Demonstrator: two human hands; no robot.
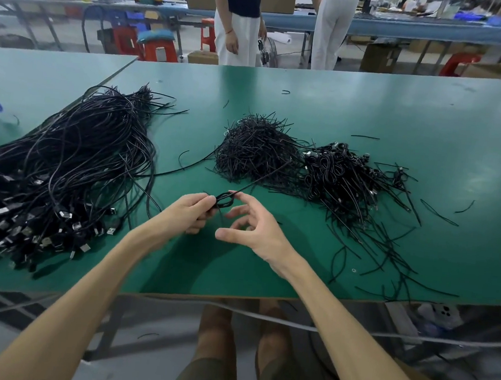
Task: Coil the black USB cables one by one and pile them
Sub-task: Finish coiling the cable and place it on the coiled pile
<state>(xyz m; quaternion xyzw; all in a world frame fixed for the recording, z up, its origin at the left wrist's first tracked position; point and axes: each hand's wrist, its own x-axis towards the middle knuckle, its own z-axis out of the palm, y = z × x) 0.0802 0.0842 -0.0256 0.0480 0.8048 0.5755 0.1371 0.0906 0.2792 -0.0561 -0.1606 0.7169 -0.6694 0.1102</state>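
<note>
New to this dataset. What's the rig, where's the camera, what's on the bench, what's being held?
No machine: a person works bare-handed, and the single picture comes from a wide-angle camera on their head, looking down. The left hand grips a small, partly wound cable coil; the right hand is beside it, fingers spread. On the green table: a big heap of loose USB cables at left, a mound of short black strands, probably ties, in the middle, and a pile of finished coils at right.
</note>
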